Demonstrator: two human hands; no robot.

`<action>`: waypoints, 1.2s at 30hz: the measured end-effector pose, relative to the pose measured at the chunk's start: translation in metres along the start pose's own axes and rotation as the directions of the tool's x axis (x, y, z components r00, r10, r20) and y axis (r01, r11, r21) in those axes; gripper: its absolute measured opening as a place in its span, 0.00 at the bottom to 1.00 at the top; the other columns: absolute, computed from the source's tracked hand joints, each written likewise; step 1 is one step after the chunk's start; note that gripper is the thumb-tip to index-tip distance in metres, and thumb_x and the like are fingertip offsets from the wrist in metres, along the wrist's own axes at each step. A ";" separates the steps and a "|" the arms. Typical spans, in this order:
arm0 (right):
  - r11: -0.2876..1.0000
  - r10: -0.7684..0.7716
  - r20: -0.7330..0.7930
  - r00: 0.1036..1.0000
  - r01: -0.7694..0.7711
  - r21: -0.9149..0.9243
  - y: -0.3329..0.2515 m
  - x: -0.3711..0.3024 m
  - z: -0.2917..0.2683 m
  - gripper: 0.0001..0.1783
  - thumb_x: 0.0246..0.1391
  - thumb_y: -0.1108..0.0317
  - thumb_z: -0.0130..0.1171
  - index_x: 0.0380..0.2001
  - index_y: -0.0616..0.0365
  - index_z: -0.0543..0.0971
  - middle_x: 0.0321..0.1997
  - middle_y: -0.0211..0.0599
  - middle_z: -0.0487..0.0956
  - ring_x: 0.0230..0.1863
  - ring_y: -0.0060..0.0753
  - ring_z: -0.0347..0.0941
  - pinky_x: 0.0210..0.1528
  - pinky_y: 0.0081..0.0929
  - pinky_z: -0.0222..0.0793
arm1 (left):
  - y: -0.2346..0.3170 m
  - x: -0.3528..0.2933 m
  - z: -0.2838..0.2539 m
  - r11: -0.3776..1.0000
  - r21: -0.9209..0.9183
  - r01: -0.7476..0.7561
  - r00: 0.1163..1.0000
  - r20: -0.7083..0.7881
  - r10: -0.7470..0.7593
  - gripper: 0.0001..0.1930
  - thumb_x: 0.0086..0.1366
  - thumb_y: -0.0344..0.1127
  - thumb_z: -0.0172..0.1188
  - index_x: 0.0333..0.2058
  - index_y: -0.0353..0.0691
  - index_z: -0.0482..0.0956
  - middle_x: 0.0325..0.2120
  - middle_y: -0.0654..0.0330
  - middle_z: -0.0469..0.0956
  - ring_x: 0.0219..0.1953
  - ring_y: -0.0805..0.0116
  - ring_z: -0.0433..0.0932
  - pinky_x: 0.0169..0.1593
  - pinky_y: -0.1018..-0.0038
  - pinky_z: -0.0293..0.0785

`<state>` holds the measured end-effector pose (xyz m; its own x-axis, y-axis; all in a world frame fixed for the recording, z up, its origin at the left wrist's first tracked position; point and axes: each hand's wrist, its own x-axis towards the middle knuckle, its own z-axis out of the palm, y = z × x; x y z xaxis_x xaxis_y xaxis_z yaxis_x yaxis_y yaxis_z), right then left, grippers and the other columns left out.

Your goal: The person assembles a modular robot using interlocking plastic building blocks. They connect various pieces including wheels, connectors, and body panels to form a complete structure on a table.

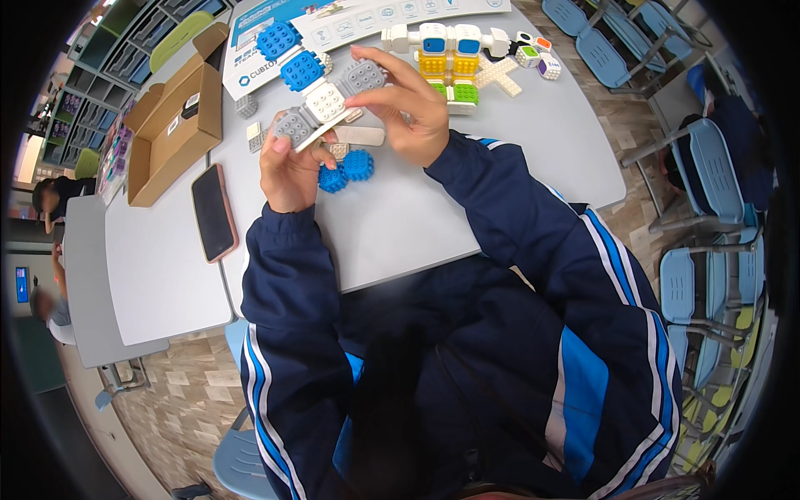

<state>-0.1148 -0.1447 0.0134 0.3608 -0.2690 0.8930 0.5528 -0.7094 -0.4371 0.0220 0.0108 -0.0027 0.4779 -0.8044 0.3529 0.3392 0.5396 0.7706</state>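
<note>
Between my two hands, above the table, is a model of studded building blocks [327, 103]. It has two blue blocks in a row, a white one and grey rounded blocks at the sides. My left hand [290, 171] grips the lower grey block, thumb on its near side. With fingers and thumb, my right hand [408, 104] pinches the upper grey block. Just below, on the table, lie two blue studded wheels [358, 165] and a pale flat bar [360, 135].
A block figure in white, yellow and green [448, 62] stands at the far right, beside small cubes [547, 65]. Behind lies a large printed box [367, 18]. To the left are an open cardboard box [175, 125] and a phone [214, 212]. Blue chairs [718, 171] stand right.
</note>
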 end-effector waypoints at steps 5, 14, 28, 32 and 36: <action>0.997 -0.012 -0.002 1.000 0.013 0.074 0.001 0.004 -0.005 0.16 0.49 0.85 0.55 0.36 0.54 0.84 0.64 0.47 0.72 0.57 0.42 0.74 0.53 0.28 0.71 | 0.011 0.002 0.009 0.990 0.051 0.131 0.979 0.153 -0.138 0.40 0.53 0.38 0.60 0.63 0.31 0.56 0.51 0.40 0.73 0.50 0.43 0.77 0.39 0.63 0.83; 0.944 0.052 0.118 0.992 -0.087 0.320 0.004 0.003 -0.007 0.10 0.52 0.77 0.55 0.37 0.58 0.82 0.64 0.51 0.70 0.63 0.43 0.69 0.58 0.35 0.69 | 0.012 -0.005 0.031 0.961 0.138 0.240 0.961 0.107 -0.255 0.42 0.54 0.32 0.63 0.66 0.37 0.53 0.55 0.42 0.71 0.51 0.43 0.78 0.52 0.56 0.77; 0.871 0.462 0.023 0.886 -0.459 0.178 0.003 -0.021 0.029 0.21 0.68 0.54 0.50 0.49 0.64 0.69 0.39 0.45 0.77 0.35 0.35 0.75 0.37 0.31 0.73 | -0.024 -0.014 0.047 0.876 0.463 -0.133 0.930 -0.247 0.272 0.30 0.60 0.27 0.68 0.58 0.35 0.63 0.45 0.56 0.75 0.47 0.68 0.77 0.53 0.73 0.73; 0.863 0.484 0.028 0.875 -0.483 0.146 -0.014 -0.023 0.033 0.18 0.71 0.57 0.44 0.41 0.64 0.71 0.24 0.45 0.75 0.26 0.36 0.73 0.31 0.33 0.69 | -0.026 -0.026 0.062 0.773 0.623 -0.123 0.890 -0.275 0.363 0.33 0.57 0.27 0.70 0.56 0.37 0.60 0.41 0.56 0.75 0.42 0.70 0.77 0.48 0.74 0.72; 0.877 0.466 0.046 0.884 -0.468 0.113 -0.018 -0.022 0.032 0.17 0.71 0.59 0.41 0.37 0.63 0.69 0.22 0.50 0.74 0.23 0.46 0.72 0.29 0.37 0.66 | -0.026 -0.028 0.054 0.697 0.710 -0.106 0.912 -0.211 0.353 0.32 0.58 0.30 0.70 0.56 0.36 0.60 0.37 0.57 0.78 0.38 0.72 0.76 0.45 0.75 0.71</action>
<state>-0.1092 -0.1053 -0.0021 0.6107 -0.5385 0.5805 0.4004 -0.4225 -0.8131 -0.0440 0.0065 -0.0038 0.7262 -0.4905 0.4817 -0.3892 0.2843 0.8762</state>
